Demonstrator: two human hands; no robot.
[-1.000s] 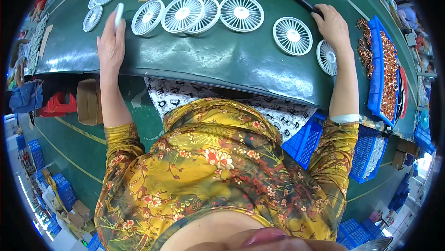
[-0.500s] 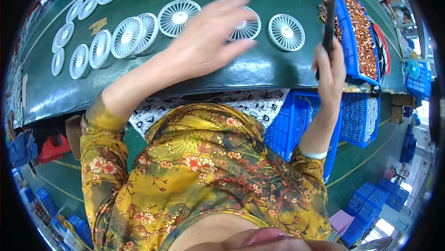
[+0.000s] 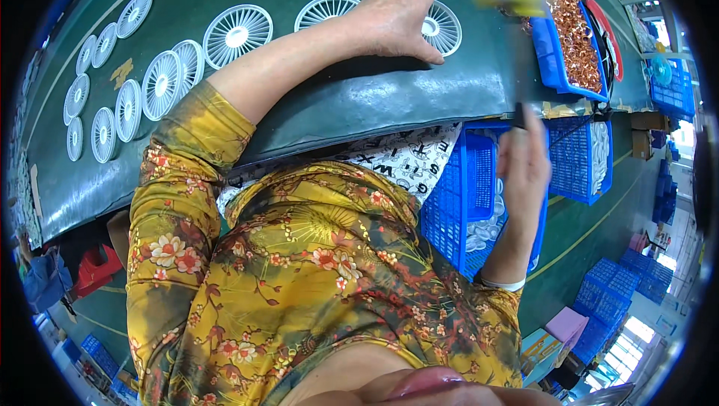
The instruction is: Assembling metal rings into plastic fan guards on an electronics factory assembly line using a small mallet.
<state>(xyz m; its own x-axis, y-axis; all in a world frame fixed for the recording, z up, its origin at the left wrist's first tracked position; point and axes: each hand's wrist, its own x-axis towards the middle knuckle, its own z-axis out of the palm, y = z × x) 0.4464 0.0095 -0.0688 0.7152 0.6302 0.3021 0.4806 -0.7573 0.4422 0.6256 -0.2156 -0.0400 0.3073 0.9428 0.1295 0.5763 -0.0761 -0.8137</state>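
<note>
My left hand (image 3: 397, 20) reaches across the green table, thumb and index finger spread apart at the left edge of the rightmost white spoked plastic disc (image 3: 447, 30). Part of that disc is hidden behind the hand; whether the fingers press on it, I cannot tell. My right hand (image 3: 526, 153) is closed around the dark handle of a hammer (image 3: 511, 1) with a yellow head. Motion blurs the hammer, held upright between the disc and a blue bin. More white spoked discs, such as this one (image 3: 237, 36), lie in a curved row to the left.
The blue bin (image 3: 552, 54) at the table's right holds copper-coloured rings (image 3: 573, 31), with some loose beside it. Blue crates (image 3: 446, 219) with pale parts stand below the table's front edge. A patterned cloth (image 3: 408, 155) hangs there. Brown tape (image 3: 123, 73) marks the tabletop.
My left hand has moved right, from the neighbouring disc to the rightmost one. The hammer has swung, and its yellow head now shows lower in view. The whole view has shifted and turned slightly.
</note>
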